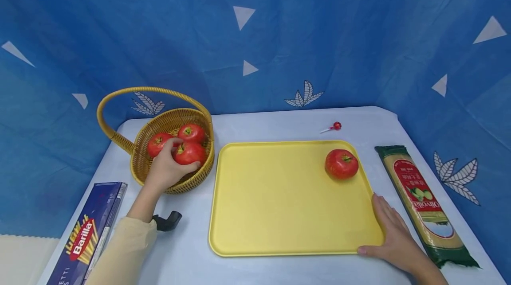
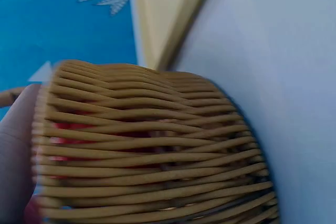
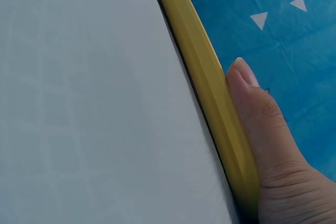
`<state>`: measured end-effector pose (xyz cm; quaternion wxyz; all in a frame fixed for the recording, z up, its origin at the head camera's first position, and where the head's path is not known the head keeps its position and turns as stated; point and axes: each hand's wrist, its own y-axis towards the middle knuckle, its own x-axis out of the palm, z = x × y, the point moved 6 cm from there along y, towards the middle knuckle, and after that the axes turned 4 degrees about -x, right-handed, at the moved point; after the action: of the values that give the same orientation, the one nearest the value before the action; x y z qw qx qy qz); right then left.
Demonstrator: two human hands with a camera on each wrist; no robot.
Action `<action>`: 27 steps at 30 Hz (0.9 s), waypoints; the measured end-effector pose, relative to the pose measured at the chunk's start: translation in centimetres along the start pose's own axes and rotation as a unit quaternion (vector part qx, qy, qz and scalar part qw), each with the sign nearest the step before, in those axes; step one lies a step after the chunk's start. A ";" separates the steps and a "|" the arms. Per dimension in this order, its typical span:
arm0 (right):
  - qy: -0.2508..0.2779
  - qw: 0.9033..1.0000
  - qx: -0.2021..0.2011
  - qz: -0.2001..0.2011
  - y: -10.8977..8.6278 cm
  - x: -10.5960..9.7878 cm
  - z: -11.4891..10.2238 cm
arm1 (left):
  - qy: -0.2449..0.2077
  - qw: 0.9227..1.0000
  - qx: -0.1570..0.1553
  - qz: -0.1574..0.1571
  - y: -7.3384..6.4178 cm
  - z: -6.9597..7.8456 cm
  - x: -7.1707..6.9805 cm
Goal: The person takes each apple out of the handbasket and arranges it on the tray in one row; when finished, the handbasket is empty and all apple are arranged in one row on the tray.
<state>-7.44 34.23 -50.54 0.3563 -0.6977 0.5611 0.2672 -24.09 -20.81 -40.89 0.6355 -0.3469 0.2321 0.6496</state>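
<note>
In the head view my left hand [image 1: 169, 167] reaches into a wicker basket [image 1: 201, 174] with a tall arched handle. Its thumb and fingers grip the front red apple [image 1: 189, 153], while two other apples, one at the left [image 1: 157, 142] and one at the back [image 1: 192, 132], lie beside it. Wicker hides most of that hand in the left wrist view. My right hand [image 1: 397, 234] rests at the near right corner of a yellow tray [image 1: 287, 201], fingers fairly straight along its side and thumb at the front rim. A single apple [image 1: 341, 164] sits on the tray's far right part.
A blue spaghetti box [image 1: 89, 232] lies at the left, near a black pipe-shaped object [image 1: 168, 221] by the left forearm. Behind the tray is a red lollipop [image 1: 335, 126]. A pasta packet [image 1: 425, 205] lies right of the tray. Blue curtain [image 1: 299, 45] surrounds the table.
</note>
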 end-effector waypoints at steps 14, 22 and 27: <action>-0.008 1.000 -0.015 0.009 -0.1 -0.3 -0.3 | -0.054 0.989 0.119 0.075 -7.0 8.0 -1.2; -0.005 1.000 -0.010 0.008 -0.1 -0.2 -0.1 | -0.080 0.984 0.159 0.009 -7.4 12.5 3.7; -0.002 1.000 -0.012 0.008 -0.1 -0.1 -0.2 | -0.090 0.977 0.191 -0.021 -6.5 15.0 7.6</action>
<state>-7.37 34.15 -50.39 0.3474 -0.6968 0.5626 0.2781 -19.66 -4.09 -35.86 0.7216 -0.1641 0.2869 0.6083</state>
